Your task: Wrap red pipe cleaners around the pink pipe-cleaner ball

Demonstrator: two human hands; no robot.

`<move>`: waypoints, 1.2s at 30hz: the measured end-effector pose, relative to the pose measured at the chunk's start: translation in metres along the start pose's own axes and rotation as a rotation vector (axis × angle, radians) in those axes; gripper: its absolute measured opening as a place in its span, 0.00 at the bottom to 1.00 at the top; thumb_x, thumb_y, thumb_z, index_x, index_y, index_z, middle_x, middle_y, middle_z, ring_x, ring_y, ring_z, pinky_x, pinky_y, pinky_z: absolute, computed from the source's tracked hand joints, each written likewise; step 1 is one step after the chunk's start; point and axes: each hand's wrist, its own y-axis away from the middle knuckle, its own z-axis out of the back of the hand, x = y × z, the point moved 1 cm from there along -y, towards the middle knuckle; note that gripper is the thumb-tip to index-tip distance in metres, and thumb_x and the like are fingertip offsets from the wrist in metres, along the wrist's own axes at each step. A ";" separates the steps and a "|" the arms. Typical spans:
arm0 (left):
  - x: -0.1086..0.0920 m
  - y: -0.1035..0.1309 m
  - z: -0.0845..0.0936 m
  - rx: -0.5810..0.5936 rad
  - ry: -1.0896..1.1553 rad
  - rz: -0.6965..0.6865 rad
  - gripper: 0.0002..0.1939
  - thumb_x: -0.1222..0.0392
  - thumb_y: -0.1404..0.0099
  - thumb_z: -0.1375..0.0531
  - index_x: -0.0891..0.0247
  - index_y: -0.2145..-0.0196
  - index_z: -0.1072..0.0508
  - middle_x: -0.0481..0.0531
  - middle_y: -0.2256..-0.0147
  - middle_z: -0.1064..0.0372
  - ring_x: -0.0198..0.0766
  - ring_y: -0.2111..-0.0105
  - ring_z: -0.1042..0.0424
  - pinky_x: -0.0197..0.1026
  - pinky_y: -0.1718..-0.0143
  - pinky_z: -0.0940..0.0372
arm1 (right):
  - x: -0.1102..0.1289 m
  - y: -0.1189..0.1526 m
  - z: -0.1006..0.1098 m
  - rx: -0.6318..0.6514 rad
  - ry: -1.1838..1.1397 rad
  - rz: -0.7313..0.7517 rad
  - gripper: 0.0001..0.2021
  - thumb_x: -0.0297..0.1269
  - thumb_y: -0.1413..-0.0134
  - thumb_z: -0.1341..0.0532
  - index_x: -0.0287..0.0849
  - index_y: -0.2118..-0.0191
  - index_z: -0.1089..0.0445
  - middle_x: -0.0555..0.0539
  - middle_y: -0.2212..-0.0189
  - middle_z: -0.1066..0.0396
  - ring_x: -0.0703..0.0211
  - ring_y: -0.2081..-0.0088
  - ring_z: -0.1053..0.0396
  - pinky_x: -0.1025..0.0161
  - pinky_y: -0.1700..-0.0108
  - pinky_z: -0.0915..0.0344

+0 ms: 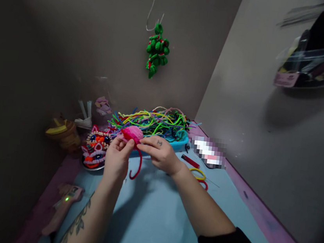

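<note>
Above the blue mat, my left hand (119, 155) is closed on a pink and red piece (132, 133) that looks made of fuzzy pipe cleaners. From the piece a dark red pipe cleaner (138, 166) hangs down and curls into a hook at its end. My right hand (159, 154) pinches at the lower right side of the same piece, thumb and fingers together where the red strand leaves it. Fingers cover part of the piece. Behind both hands lies a heap of coloured pipe cleaners (153, 122) in a blue tray (180, 142).
Finished-looking fuzzy figures (95, 150) sit in a dish at left. A pink glue gun (64, 208) with a green light lies front left. At right are scissors (198, 175), a red lighter-like stick (190, 161) and a blurred phone (208, 153). A green fuzzy tree (157, 52) hangs behind.
</note>
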 end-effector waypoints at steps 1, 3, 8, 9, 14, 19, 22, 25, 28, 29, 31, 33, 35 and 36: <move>0.000 -0.001 0.002 0.000 -0.043 -0.026 0.16 0.64 0.54 0.31 0.65 0.67 0.29 0.48 0.70 0.28 0.29 0.70 0.29 0.32 0.63 0.36 | 0.000 -0.001 0.000 -0.048 -0.034 -0.068 0.18 0.25 0.45 0.49 0.49 0.55 0.29 0.45 0.57 0.28 0.57 0.55 0.32 0.54 0.51 0.34; 0.000 -0.002 0.004 0.029 -0.117 -0.076 0.16 0.63 0.52 0.32 0.65 0.64 0.29 0.49 0.68 0.28 0.30 0.69 0.29 0.33 0.62 0.36 | -0.002 -0.003 -0.001 -0.173 -0.139 -0.300 0.15 0.28 0.44 0.47 0.48 0.53 0.31 0.45 0.55 0.30 0.56 0.53 0.33 0.54 0.50 0.34; -0.005 0.005 -0.001 0.066 -0.270 -0.153 0.19 0.63 0.52 0.33 0.64 0.60 0.29 0.51 0.66 0.27 0.33 0.67 0.28 0.35 0.62 0.35 | -0.010 -0.004 -0.012 -0.154 -0.685 -0.706 0.30 0.46 0.50 0.38 0.46 0.42 0.45 0.39 0.44 0.42 0.54 0.49 0.34 0.58 0.53 0.32; -0.005 0.007 -0.003 0.069 -0.293 -0.162 0.19 0.63 0.52 0.33 0.63 0.60 0.29 0.51 0.66 0.27 0.34 0.67 0.28 0.35 0.62 0.34 | -0.010 -0.004 -0.013 -0.142 -0.752 -0.723 0.32 0.47 0.51 0.37 0.46 0.42 0.46 0.38 0.43 0.43 0.54 0.48 0.34 0.58 0.52 0.33; -0.004 0.008 -0.004 0.172 -0.334 -0.146 0.23 0.64 0.52 0.33 0.62 0.56 0.29 0.53 0.64 0.27 0.36 0.65 0.28 0.36 0.62 0.35 | -0.007 -0.007 -0.007 -0.114 -0.775 -0.754 0.31 0.45 0.56 0.34 0.46 0.45 0.42 0.40 0.46 0.40 0.56 0.52 0.33 0.57 0.51 0.34; 0.000 0.002 0.007 0.223 -0.241 -0.021 0.12 0.56 0.48 0.34 0.65 0.67 0.27 0.49 0.72 0.30 0.31 0.73 0.33 0.34 0.69 0.37 | -0.006 -0.008 -0.004 -0.119 -0.695 -0.747 0.24 0.40 0.54 0.35 0.43 0.50 0.38 0.43 0.52 0.33 0.56 0.53 0.33 0.59 0.53 0.33; 0.002 0.001 0.008 0.175 -0.182 0.039 0.13 0.53 0.47 0.35 0.66 0.75 0.29 0.45 0.80 0.38 0.27 0.80 0.41 0.31 0.77 0.43 | -0.007 -0.006 -0.006 -0.107 -0.686 -0.752 0.23 0.38 0.55 0.35 0.44 0.51 0.37 0.44 0.52 0.33 0.56 0.53 0.33 0.61 0.56 0.32; 0.002 0.002 0.004 0.132 -0.139 0.054 0.13 0.54 0.49 0.33 0.66 0.75 0.28 0.44 0.80 0.39 0.27 0.80 0.42 0.31 0.78 0.44 | -0.005 -0.007 -0.008 -0.101 -0.686 -0.748 0.22 0.37 0.55 0.35 0.44 0.52 0.36 0.44 0.53 0.33 0.57 0.54 0.33 0.62 0.58 0.32; 0.003 0.003 0.001 0.106 -0.128 0.076 0.13 0.54 0.52 0.32 0.66 0.77 0.28 0.45 0.80 0.38 0.27 0.80 0.40 0.32 0.77 0.44 | -0.003 -0.009 -0.007 -0.114 -0.697 -0.740 0.21 0.35 0.57 0.35 0.44 0.54 0.35 0.45 0.54 0.32 0.57 0.55 0.32 0.63 0.60 0.31; 0.004 0.003 0.001 0.092 -0.133 0.068 0.13 0.54 0.53 0.31 0.66 0.78 0.28 0.45 0.80 0.38 0.27 0.80 0.41 0.32 0.77 0.44 | -0.002 -0.009 -0.007 -0.116 -0.697 -0.743 0.20 0.35 0.57 0.35 0.44 0.55 0.35 0.45 0.55 0.31 0.57 0.56 0.32 0.63 0.61 0.31; 0.006 0.002 0.002 0.066 -0.164 0.015 0.13 0.55 0.53 0.31 0.67 0.80 0.29 0.44 0.81 0.39 0.27 0.80 0.42 0.32 0.77 0.44 | 0.000 -0.010 -0.007 -0.117 -0.694 -0.757 0.20 0.35 0.58 0.34 0.43 0.56 0.35 0.46 0.58 0.31 0.58 0.58 0.31 0.63 0.62 0.32; 0.009 0.001 0.005 0.056 -0.203 -0.041 0.13 0.55 0.51 0.32 0.66 0.80 0.29 0.44 0.81 0.40 0.27 0.79 0.43 0.32 0.76 0.44 | 0.000 -0.010 -0.008 -0.114 -0.699 -0.772 0.20 0.34 0.58 0.35 0.43 0.56 0.35 0.46 0.59 0.30 0.59 0.59 0.31 0.63 0.62 0.32; 0.011 0.000 0.007 0.066 -0.233 -0.047 0.13 0.54 0.50 0.33 0.66 0.79 0.29 0.44 0.81 0.40 0.27 0.79 0.43 0.32 0.76 0.44 | -0.002 -0.009 -0.010 -0.121 -0.693 -0.783 0.20 0.35 0.57 0.35 0.43 0.55 0.35 0.46 0.57 0.31 0.58 0.58 0.31 0.63 0.61 0.32; 0.011 0.000 0.007 0.075 -0.236 -0.030 0.14 0.53 0.49 0.33 0.66 0.79 0.29 0.44 0.81 0.40 0.27 0.79 0.43 0.32 0.77 0.45 | -0.003 -0.008 -0.010 -0.128 -0.683 -0.790 0.20 0.35 0.57 0.35 0.43 0.55 0.36 0.45 0.56 0.32 0.58 0.57 0.32 0.63 0.60 0.32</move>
